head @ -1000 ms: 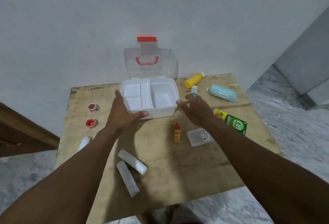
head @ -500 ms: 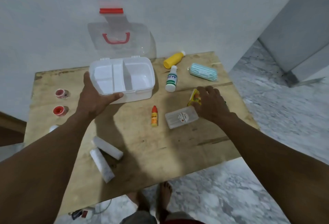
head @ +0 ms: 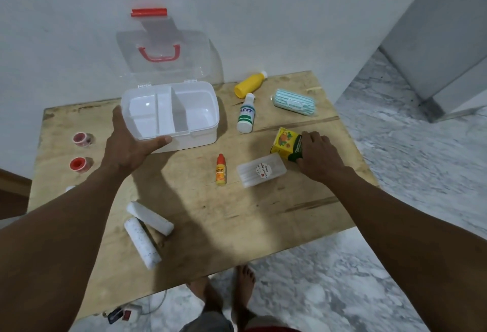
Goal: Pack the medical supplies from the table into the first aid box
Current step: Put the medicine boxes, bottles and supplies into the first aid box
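Note:
The white first aid box (head: 200, 131) stands open at the back of the wooden table (head: 237, 215), its clear lid (head: 163, 47) with a red handle leaning on the wall. My left hand (head: 126, 144) grips the box's front left corner. My right hand (head: 320, 157) is closed on a yellow and green carton (head: 284, 142), tilted up off the table. Around lie a small orange dropper bottle (head: 221, 169), a clear plastic case (head: 261, 173), a white bottle with green print (head: 246, 115), a yellow bottle (head: 250, 85) and a striped green roll pack (head: 293, 101).
Two white bandage rolls (head: 145, 231) lie near the front left. Two red tape rolls (head: 79, 152) sit at the left edge. The wall is right behind the box. A power strip (head: 123, 314) and my bare feet (head: 226, 287) are on the marble floor below the table's front edge.
My right hand left the box, moved right to the yellow and green carton, closed on it and tipped it up. My left hand stayed on the box. The camera has shifted to the right.

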{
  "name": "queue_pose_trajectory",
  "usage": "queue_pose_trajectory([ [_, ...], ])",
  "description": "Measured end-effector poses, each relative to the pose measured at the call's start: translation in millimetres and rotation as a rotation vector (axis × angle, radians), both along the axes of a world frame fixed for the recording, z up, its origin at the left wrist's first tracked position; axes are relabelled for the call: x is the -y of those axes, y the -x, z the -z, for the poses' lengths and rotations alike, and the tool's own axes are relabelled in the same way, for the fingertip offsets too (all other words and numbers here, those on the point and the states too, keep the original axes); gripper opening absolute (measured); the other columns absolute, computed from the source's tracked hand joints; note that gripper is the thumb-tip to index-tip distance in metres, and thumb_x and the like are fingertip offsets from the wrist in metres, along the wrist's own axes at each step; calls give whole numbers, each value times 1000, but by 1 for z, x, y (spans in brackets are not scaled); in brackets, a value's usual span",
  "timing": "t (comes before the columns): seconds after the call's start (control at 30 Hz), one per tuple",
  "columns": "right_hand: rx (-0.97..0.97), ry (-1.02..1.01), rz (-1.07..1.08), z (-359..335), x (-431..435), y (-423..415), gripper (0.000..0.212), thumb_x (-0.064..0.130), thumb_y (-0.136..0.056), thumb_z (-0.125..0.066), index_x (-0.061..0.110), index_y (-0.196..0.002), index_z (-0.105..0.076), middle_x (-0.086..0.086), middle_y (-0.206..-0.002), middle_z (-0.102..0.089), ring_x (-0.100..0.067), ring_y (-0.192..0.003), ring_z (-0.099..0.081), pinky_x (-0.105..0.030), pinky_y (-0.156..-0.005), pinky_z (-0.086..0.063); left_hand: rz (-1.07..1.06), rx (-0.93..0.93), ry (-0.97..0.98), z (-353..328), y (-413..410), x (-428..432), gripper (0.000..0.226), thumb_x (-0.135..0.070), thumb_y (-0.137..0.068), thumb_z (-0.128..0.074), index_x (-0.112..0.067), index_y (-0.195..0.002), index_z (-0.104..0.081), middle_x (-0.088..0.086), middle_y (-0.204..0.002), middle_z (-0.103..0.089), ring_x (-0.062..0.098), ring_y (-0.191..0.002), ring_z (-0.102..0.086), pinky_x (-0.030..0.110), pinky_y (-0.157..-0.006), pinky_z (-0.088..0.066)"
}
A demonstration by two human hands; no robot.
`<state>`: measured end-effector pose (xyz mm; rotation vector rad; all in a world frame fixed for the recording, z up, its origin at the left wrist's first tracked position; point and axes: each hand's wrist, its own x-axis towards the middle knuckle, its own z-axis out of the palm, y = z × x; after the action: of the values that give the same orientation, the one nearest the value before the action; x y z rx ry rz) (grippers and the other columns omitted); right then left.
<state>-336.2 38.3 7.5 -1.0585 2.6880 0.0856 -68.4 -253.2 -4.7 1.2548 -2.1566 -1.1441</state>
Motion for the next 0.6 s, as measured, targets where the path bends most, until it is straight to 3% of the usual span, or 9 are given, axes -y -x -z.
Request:
queue_pose_trajectory([
  [0.2, -20, 45, 54, -9, 5, 4, 58, 24, -87, -66, 4, -135, -40, -17, -131, -46, -37, -118, -46, -45, -88, -45, -5, -6, -14, -2, 0, -2, 109, -40, -67, -88, -26, -148, -16, 2, -143, -43, 33, -126, -46, 38, -94, -41],
  [0.4, -64, 254, 48, -43, 36, 3, 68, 28, -77, -74, 10, -136, -47, -23, -124, -47, -43, -107, -51, -46, -85, -48, 1, -43, -39, -9, 1, -3, 107, -34, -68, -88, -23, -147, -17, -1, -140, -43, 26, -123, -45, 35, -91, -39],
  [0.5, -46, 376, 8, -61, 68, -9, 69, 31, -71, -71, 22, -136, -50, -26, -119, -49, -47, -100, -56, -43, -79, -50, 19, -63, -48, -9, 0, -1, 108, -34, -65, -90, -22, -146, -18, -10, -129, -39, 23, -122, -43, 36, -91, -40],
  [0.6, 64, 374, 8, -84, 105, -26, 69, 25, -75, -67, 38, -138, -40, -21, -126, -41, -46, -102, -58, -42, -84, -51, 19, -92, -59, -10, 0, 0, 111, -33, -63, -91, -22, -145, -18, -11, -126, -39, 20, -118, -44, 36, -91, -43],
])
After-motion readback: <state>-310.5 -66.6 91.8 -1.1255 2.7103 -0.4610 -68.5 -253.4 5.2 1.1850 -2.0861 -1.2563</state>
